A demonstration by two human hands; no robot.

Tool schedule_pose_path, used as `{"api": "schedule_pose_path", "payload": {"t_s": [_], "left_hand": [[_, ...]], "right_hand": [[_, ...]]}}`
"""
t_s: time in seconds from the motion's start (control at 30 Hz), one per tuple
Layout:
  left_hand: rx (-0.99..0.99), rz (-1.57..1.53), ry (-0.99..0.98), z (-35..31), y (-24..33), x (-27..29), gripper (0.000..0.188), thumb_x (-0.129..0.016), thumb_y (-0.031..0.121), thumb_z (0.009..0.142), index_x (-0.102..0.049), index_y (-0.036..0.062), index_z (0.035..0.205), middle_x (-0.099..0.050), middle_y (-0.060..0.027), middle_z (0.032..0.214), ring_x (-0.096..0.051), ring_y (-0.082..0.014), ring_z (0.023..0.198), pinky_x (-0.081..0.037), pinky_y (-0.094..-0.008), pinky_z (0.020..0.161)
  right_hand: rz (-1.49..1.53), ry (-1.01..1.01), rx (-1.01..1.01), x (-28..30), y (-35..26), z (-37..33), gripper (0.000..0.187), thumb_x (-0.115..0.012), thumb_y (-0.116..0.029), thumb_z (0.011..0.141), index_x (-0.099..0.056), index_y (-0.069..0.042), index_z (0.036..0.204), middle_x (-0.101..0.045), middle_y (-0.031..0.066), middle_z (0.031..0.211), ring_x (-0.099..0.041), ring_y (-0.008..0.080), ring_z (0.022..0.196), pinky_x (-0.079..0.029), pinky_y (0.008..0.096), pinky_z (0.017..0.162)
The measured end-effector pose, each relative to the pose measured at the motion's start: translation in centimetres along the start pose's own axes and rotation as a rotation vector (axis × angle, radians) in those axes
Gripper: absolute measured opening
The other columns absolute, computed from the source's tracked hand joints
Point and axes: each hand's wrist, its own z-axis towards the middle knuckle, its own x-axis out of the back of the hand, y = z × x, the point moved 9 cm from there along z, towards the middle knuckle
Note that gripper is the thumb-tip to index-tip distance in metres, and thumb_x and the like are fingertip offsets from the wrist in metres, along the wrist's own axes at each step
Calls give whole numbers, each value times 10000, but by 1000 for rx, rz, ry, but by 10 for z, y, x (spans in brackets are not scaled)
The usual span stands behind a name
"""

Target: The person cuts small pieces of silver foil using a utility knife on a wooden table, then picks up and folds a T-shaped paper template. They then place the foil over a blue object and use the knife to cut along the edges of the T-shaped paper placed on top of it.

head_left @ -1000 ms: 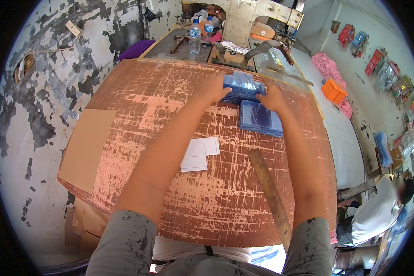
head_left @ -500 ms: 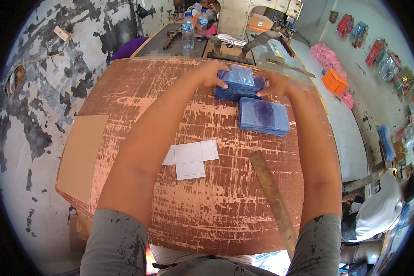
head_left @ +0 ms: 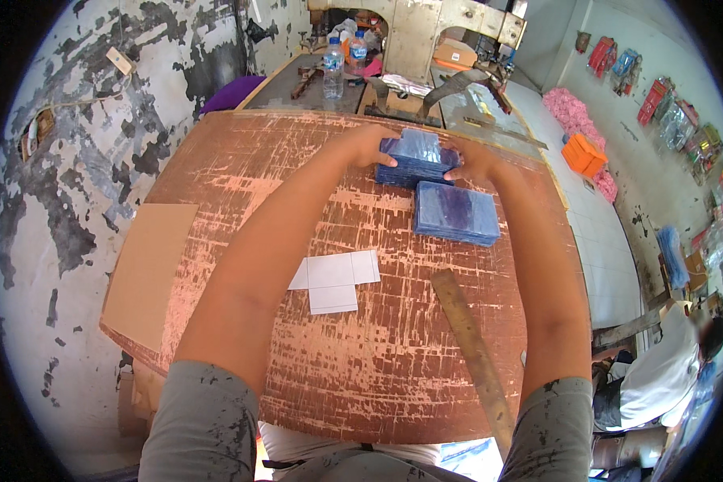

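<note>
Stack of blue sheets [head_left: 416,158] | between left hand [head_left: 367,147] and right hand [head_left: 475,163] | gripped

Blue packet stacks [head_left: 416,157], wall-hung coloured packages [head_left: 673,112]

Both hands, left hand [head_left: 367,147] and right hand [head_left: 474,163], grip a far blue stack [head_left: 416,158] beside a nearer blue stack [head_left: 456,214].

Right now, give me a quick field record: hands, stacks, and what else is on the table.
left hand: pressed to the left side of the far blue stack
right hand: pressed to the right side of the same stack
near blue stack: flat on the table, just below the far one, untouched
white paper pieces: between the forearms
wooden stick: by the right forearm
cardboard sheet: at the table's left edge
</note>
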Motion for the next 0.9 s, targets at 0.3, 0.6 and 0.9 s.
{"api": "schedule_pose_path", "payload": {"t_s": [0.3,0.6,0.9], "left_hand": [[-23,237,383,-104,-2,34,457,-767,352,944,-688,73,1296,-719,-207,1262,-676,-406,1196,-532,-502,1011],[436,-165,-26,-422,158,20,256,-494,180,1106,-654,89,1284,-726,-185,1002,-691,-383,912,-547,-510,896],[-293,-193,788,-515,351,-80,577,-738,396,947,-616,176,1466,-547,-238,1551,-527,-397,1410,-365,-587,1146]], "right_hand": [[-108,371,81,6,11,-51,582,-813,-135,883,-613,-28,1419,-513,332,1522,-535,463,1407,-474,484,1158],[-190,-250,20,-41,-214,-320,320,-679,-183,979,-689,-132,1294,-754,173,887,-745,383,860,-572,491,795],[745,-170,285,-191,-366,-430,647,-524,-345,1080,-366,-57,1638,-536,250,1507,-538,414,1358,-431,495,1147]]}}
